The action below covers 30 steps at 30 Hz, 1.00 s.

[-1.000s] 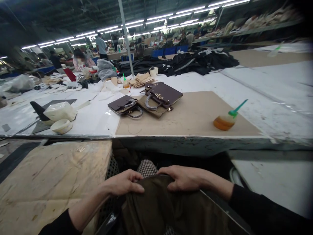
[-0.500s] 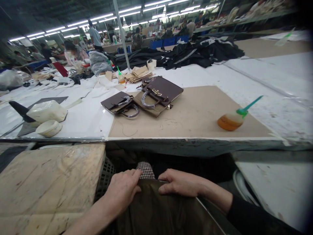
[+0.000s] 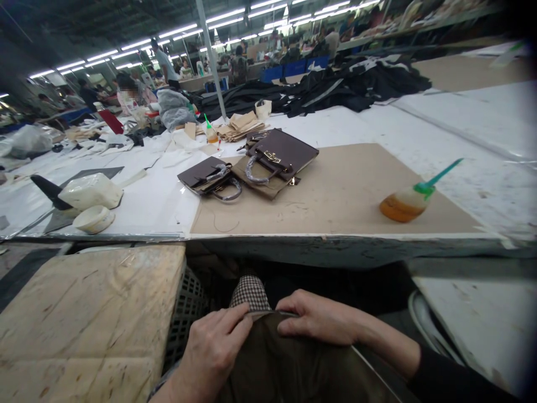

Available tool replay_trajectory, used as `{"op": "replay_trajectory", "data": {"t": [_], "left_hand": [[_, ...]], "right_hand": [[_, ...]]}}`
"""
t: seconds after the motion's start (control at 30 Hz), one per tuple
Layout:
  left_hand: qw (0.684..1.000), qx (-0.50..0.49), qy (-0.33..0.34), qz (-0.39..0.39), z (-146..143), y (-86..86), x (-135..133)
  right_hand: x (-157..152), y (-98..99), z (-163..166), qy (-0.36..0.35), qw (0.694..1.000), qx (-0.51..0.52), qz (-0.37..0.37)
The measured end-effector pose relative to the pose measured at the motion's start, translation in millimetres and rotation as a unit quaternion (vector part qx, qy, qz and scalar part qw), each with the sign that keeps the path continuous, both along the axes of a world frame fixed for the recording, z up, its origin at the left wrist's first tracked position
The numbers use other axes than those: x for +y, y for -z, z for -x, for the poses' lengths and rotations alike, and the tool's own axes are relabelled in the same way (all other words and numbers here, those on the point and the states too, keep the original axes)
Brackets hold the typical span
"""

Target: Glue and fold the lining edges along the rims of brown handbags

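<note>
Left hand (image 3: 218,341), right hand (image 3: 316,318) on edge of cloth (image 3: 289,364), gap before table (image 3: 319,249)

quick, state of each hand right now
Left hand: closed, pinching the top edge of the dark brown material.
Right hand: closed, pinching the same edge.

A handbag factory workshop: rows of fluorescent tubes (image 3: 226,15) above people (image 3: 165,65), the surface (image 3: 448,148) carrying brown handbags (image 3: 290,148), heaped black material (image 3: 339,88) and squeeze bottles (image 3: 403,205).
</note>
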<state>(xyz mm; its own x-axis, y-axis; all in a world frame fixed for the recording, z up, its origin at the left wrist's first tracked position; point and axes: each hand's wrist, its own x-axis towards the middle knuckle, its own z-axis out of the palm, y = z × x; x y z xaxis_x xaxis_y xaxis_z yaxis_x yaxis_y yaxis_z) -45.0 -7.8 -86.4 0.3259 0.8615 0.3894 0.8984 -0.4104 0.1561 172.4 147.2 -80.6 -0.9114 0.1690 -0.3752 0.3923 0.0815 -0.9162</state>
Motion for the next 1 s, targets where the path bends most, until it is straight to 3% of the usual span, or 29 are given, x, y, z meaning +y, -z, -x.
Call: {"op": "replay_trajectory", "data": {"t": [0.23,0.5,0.67,0.8,1.0], "left_hand": [[0.978,-0.066,-0.111,0.162,-16.5,-8.2,0.3],[0.959,-0.106,-0.025,0.261,-18.4,-22.3,2.9],[0.908,-0.193,-0.100,0.357,-14.4,-31.2,8.8],[0.885,-0.243,-0.164,0.361,-16.5,-27.9,9.3],[0.906,-0.206,-0.181,0.321,-19.7,-22.4,9.7]], "right_hand": [[-5.0,-3.3,0.2,-0.018,0.997,0.014,-0.067],[-7.2,6.5,-5.9,-0.007,0.997,0.035,-0.073],[-8.8,3.2,-5.0,-0.001,0.997,0.043,-0.066],[-9.9,0.6,-5.7,0.004,0.998,0.041,-0.039],[-10.5,0.7,-8.5,0.025,0.999,0.038,0.007]]}}
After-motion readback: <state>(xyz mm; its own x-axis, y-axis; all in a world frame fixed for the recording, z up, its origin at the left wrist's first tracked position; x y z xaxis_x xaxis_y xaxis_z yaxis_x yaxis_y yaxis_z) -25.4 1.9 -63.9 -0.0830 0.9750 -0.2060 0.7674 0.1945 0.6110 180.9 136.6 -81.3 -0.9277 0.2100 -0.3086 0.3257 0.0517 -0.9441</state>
